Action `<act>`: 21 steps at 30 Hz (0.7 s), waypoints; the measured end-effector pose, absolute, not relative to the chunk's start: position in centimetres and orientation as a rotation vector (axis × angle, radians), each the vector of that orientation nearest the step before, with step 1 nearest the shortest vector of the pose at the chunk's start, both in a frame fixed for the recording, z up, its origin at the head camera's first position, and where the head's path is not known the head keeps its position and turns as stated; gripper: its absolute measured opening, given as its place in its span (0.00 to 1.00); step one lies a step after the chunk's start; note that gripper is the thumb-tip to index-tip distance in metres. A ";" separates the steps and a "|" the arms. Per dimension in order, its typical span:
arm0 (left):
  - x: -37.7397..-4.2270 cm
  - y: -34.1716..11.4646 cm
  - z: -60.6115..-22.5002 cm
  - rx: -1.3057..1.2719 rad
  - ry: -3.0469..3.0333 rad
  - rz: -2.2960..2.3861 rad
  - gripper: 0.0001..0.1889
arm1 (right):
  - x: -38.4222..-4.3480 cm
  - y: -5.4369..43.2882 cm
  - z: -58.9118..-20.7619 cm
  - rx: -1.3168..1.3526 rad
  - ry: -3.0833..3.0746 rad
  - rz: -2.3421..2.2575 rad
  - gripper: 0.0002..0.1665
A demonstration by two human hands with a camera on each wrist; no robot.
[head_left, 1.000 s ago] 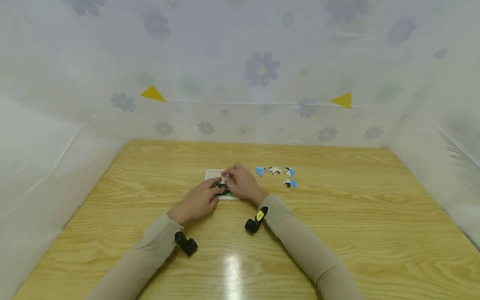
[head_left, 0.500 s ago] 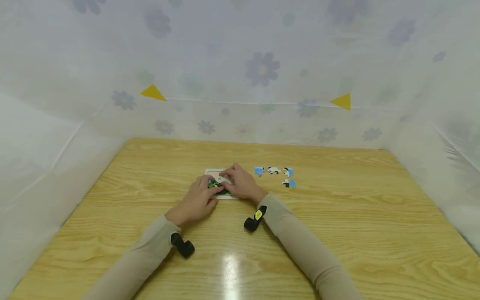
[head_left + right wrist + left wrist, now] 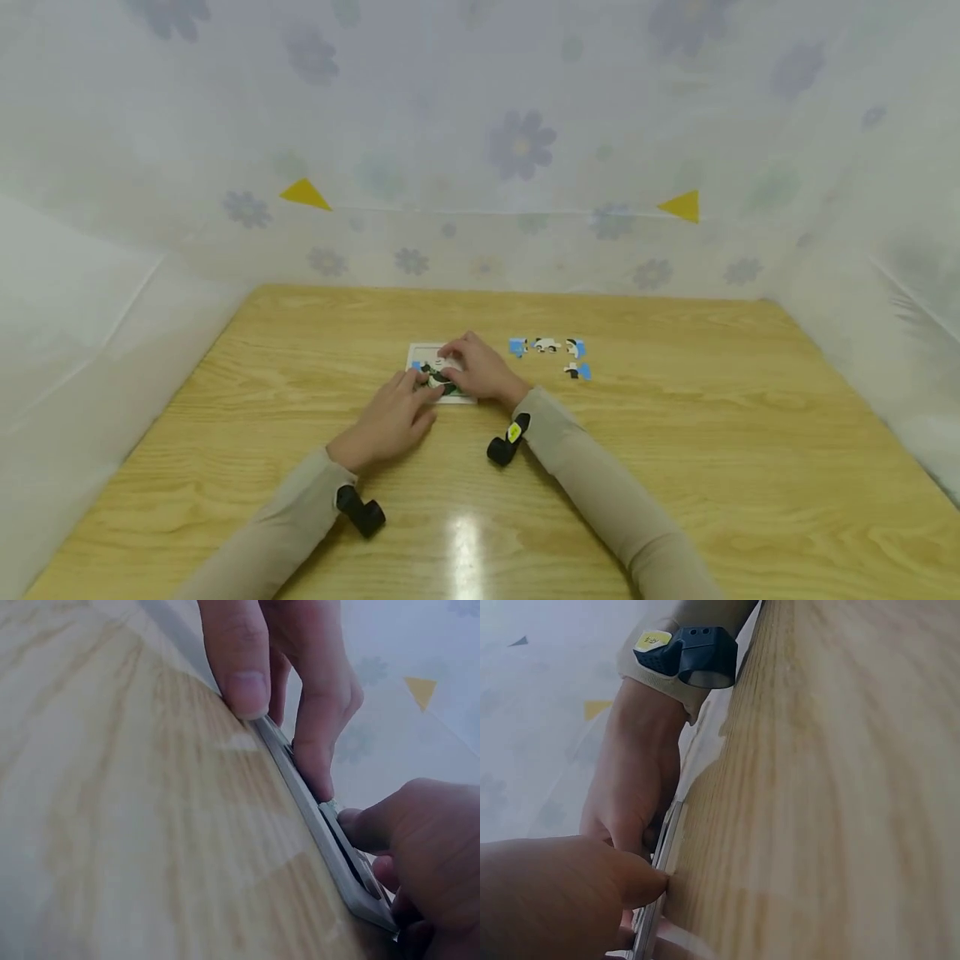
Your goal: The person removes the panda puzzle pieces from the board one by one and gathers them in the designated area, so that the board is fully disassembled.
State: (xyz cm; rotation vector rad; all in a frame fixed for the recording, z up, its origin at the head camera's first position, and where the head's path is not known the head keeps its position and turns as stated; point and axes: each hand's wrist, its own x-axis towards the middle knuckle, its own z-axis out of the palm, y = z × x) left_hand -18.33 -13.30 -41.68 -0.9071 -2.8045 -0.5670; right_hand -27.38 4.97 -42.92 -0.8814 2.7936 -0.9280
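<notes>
A small white-rimmed jigsaw tray (image 3: 412,357) lies on the table with a panda picture (image 3: 437,380) partly filled in. My right hand (image 3: 486,372) reaches over its right part, thumb and fingers curled about a jigsaw piece (image 3: 339,836). In the right wrist view that piece's near edge stands slightly proud of the tray, right at the thumb. From the left, my left hand (image 3: 388,421) rests its extended fingers on the picture's left and lower part. Its thumb (image 3: 247,694) sits by the tray's near edge. The fingers hide part of the picture.
Right of the tray lie several loose pieces: a blue one (image 3: 517,347), a panda-face one (image 3: 547,344), a black, white and blue one (image 3: 576,347) and another below it (image 3: 578,372). Pale flowered sheeting (image 3: 450,167) encloses the wooden table (image 3: 675,433).
My left hand has drawn back slightly toward the lower left, uncovering more of the panda picture. My right hand has stayed over the tray's right part. The loose pieces lie as before.
</notes>
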 end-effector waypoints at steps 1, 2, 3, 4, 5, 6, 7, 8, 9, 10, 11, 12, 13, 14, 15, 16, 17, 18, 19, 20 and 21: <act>-18.4 -13.3 -41.7 -0.898 -2.802 -0.576 0.20 | -27.5 5.0 -42.9 -0.885 2.789 -0.938 0.17; -18.4 -13.2 -41.7 -0.893 -2.796 -0.578 0.20 | -27.6 5.0 -42.9 -0.877 2.778 -0.964 0.17; -18.5 -13.2 -41.7 -0.891 -2.792 -0.591 0.20 | -27.6 5.0 -42.9 -0.865 2.767 -0.994 0.18; -18.7 -13.1 -41.7 -0.893 -2.783 -0.595 0.19 | -27.6 5.1 -42.8 -0.854 2.753 -1.036 0.18; -18.8 -13.1 -41.7 -0.896 -2.776 -0.607 0.19 | -27.7 5.2 -42.8 -0.843 2.742 -1.080 0.18; -18.9 -13.1 -41.8 -0.900 -2.767 -0.614 0.19 | -27.7 5.2 -42.8 -0.834 2.730 -1.121 0.18; -19.0 -13.0 -41.9 -0.904 -2.757 -0.615 0.18 | -27.7 5.3 -42.8 -0.822 2.711 -1.162 0.18; -19.0 -13.0 -41.9 -0.905 -2.751 -0.618 0.18 | -27.7 5.3 -42.8 -0.811 2.687 -1.203 0.18; -19.1 -13.0 -41.9 -0.903 -2.749 -0.625 0.18 | -27.7 5.3 -42.8 -0.810 2.666 -1.232 0.18; -19.1 -13.1 -41.9 -0.899 -2.749 -0.631 0.18 | -27.7 5.3 -42.8 -0.815 2.645 -1.249 0.18; -19.1 -13.1 -41.9 -0.897 -2.750 -0.637 0.18 | -27.7 5.3 -42.8 -0.823 2.634 -1.253 0.18; -19.1 -13.2 -41.9 -0.893 -2.752 -0.634 0.18 | -27.7 5.3 -42.8 -0.834 2.621 -1.258 0.18; -19.0 -13.2 -41.9 -0.889 -2.760 -0.634 0.18 | -27.7 5.2 -42.9 -0.843 2.611 -1.261 0.17; -19.0 -13.3 -41.9 -0.888 -2.768 -0.638 0.18 | -27.7 5.2 -42.9 -0.855 2.607 -1.268 0.17; -18.9 -13.3 -41.8 -0.885 -2.775 -0.638 0.18 | -27.7 5.2 -42.9 -0.864 2.603 -1.278 0.16; -18.9 -13.3 -41.8 -0.886 -2.778 -0.636 0.18 | -27.7 5.1 -42.9 -0.869 2.600 -1.289 0.16; -18.9 -13.4 -41.8 -0.886 -2.779 -0.630 0.18 | -27.7 5.1 -42.9 -0.870 2.602 -1.299 0.15; -18.9 -13.4 -41.8 -0.888 -2.780 -0.620 0.18 | -27.7 5.2 -43.0 -0.866 2.603 -1.313 0.15; -18.9 -13.3 -41.8 -0.891 -2.780 -0.618 0.18 | -27.8 5.2 -43.0 -0.861 2.604 -1.330 0.15; -19.0 -13.3 -41.8 -0.894 -2.775 -0.613 0.18 | -27.8 5.3 -43.1 -0.858 2.602 -1.356 0.14; -19.0 -13.2 -41.8 -0.896 -2.771 -0.608 0.18 | -27.8 5.3 -43.2 -0.852 2.601 -1.384 0.14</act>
